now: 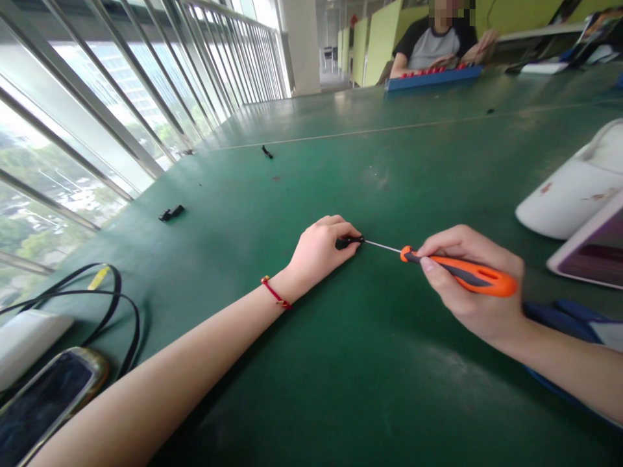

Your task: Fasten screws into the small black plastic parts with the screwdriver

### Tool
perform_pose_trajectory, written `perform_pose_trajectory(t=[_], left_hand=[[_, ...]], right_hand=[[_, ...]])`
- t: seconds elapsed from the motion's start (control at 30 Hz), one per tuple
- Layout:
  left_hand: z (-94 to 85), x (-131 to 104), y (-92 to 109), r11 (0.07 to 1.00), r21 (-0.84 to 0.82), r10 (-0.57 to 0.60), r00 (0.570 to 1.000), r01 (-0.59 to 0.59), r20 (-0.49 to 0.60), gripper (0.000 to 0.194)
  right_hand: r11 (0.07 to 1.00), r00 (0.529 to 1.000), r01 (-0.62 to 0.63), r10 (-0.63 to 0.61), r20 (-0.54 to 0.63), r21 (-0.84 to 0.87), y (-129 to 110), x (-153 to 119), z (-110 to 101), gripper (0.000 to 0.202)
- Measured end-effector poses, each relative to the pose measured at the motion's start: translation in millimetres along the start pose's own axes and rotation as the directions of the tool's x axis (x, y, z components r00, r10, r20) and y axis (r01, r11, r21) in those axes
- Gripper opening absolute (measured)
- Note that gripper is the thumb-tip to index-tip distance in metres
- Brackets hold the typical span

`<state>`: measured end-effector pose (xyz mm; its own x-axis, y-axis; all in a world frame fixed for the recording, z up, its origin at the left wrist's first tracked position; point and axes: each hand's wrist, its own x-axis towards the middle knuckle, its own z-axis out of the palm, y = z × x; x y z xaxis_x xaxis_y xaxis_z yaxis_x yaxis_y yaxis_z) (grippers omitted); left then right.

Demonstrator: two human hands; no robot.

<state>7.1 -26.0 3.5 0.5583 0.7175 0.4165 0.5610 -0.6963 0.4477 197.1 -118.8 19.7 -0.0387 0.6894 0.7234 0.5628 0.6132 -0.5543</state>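
Note:
My left hand (325,241) pinches a small black part (349,241) low over the green table (311,363); its exact kind is hard to make out. Between thumb and fingers, my right hand (470,279) grips a screwdriver (470,274) with an orange and dark grey handle. The thin metal shaft points left, and its tip meets the right end of the black part. Much of that part is covered by my left fingers. Farther left on the table lie a black clip-like piece (171,213) and a smaller black piece (267,152).
A phone (48,402), a white box (29,340) and a looped black cable (119,292) lie at the left. To the right are a white container (579,185) and a screen-like device (596,250). Across the table a person sits behind a blue tray (433,78). Metal railings (146,78) line the left.

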Motion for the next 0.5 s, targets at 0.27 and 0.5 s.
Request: perform_pose_trajectory(t=[0.27,0.5], left_hand=[[0.2,0.1,-0.2,1.0,0.004,-0.012,1.0,0.012,-0.001,0.013],[0.4,0.1,-0.7,0.999,0.021,0.031,1.0,-0.03,-0.004,0.012]], right_hand=[[1.0,1.0,-0.02,0.02,0.006,0.017,1.4,-0.2,0.2,0.013],[0.998,0.997,-0.062,0.062,-0.041,0.008,-0.9,0.1,1.7,0.009]])
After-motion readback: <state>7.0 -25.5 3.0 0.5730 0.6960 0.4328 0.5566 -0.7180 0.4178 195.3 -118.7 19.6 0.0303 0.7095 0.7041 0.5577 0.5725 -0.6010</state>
